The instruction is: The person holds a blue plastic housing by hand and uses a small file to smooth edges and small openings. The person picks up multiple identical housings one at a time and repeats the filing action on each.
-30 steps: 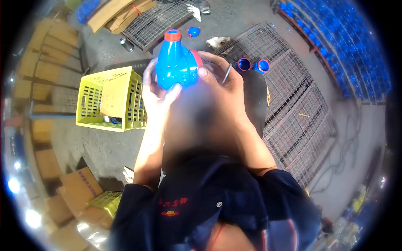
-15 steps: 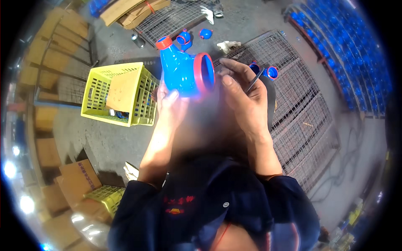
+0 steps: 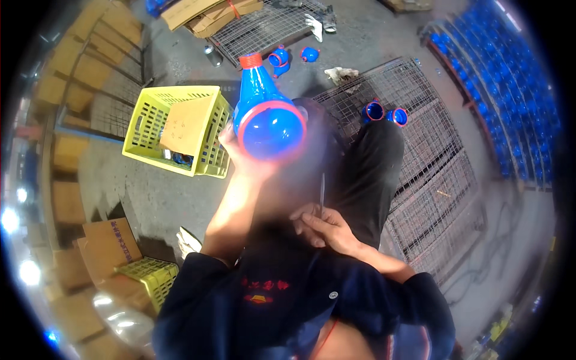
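Note:
A blue pipe fitting with red threaded ends is gripped in my left hand, raised in front of me. Its wide round opening now faces toward me, and the narrow red neck points away. My left fingers are partly hidden behind the fitting. Close to my shirt, my right hand is closed around a thin dark blade-like tool that sticks up from the fingers. The tool is apart from the fitting, and its exact kind does not show.
A yellow plastic crate with cardboard inside stands at left. Blue fittings lie on the floor ahead and on wire mesh panels at right, two of them beyond my knee. White gloves, cardboard and stacked blue parts surround the area.
My left hand has turned the fitting so its wide opening faces me. The right hand, with the thin tool, has dropped from beside the fitting down toward my shirt.

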Available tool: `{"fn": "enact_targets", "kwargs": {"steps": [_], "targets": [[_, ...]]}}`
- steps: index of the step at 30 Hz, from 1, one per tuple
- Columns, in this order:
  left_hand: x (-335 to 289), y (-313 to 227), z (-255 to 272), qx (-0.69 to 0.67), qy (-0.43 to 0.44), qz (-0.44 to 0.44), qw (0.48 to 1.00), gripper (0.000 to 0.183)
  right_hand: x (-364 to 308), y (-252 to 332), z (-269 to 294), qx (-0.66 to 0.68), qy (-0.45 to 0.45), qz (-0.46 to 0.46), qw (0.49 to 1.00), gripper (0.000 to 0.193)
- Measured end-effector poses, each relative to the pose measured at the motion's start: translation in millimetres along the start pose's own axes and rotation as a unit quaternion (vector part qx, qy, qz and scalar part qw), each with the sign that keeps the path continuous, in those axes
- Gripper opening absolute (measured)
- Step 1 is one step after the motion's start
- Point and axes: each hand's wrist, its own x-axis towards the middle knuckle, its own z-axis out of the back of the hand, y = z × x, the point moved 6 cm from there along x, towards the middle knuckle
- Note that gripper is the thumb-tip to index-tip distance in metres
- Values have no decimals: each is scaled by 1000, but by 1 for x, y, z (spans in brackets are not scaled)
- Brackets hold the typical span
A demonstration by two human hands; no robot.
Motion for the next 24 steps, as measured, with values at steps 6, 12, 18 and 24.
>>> {"fn": "enact_targets", "kwargs": {"steps": [6, 12, 18, 24], "targets": [[2, 0, 13, -23, 6, 27, 999, 77, 7, 41, -3, -143, -9, 49, 988, 34], [-6, 3, 11, -17, 1, 33, 999, 79, 37, 160, -1, -205, -98, 260, 939, 27], [-4, 9, 8, -31, 2, 44, 999, 81, 84, 214, -46, -309, -52, 330, 890, 33], [3, 15, 11, -42, 2, 53, 998, 84, 112, 212, -58, -316, 15, 293, 902, 35]]}}
